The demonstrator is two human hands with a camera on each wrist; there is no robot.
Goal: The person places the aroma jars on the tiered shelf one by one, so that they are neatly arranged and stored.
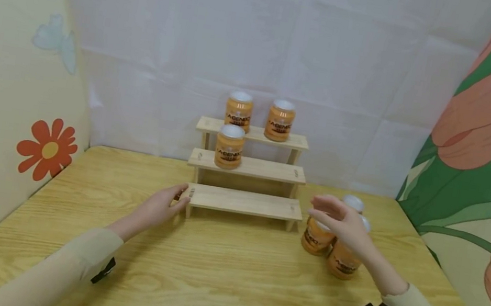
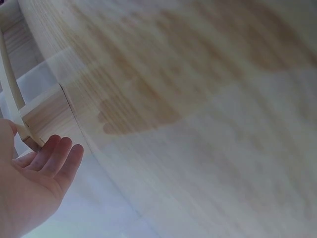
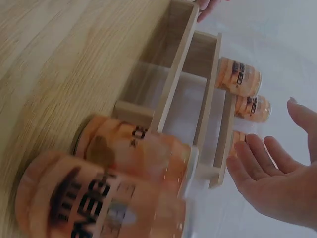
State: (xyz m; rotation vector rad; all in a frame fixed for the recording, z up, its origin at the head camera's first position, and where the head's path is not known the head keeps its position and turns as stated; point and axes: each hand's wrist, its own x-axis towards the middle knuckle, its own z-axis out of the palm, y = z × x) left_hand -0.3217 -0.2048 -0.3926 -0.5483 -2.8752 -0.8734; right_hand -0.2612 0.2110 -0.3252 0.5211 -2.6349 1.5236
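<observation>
My left hand [image 1: 158,210] is at the left end of the lowest step of a three-tier wooden rack [image 1: 243,202]. In the left wrist view, the step's corner [image 2: 32,141] sits between the thumb and fingers of that hand. Over several orange cans [image 1: 343,263] with pale tops, right of the rack, my right hand [image 1: 342,223] hovers with nothing in it. Its fingers are loosely bent and thumb apart, and it partly hides the cans. In the right wrist view, the right hand [image 3: 277,176] is beyond the tops of two near cans [image 3: 99,198].
Two matching cans stand on the top step, a left can [image 1: 238,112] and a right can [image 1: 280,121]. Another can [image 1: 229,147] is on the middle step's left part. Behind the wood-grain table [image 1: 217,276] hangs a white cloth [image 1: 183,59]; painted walls flank it.
</observation>
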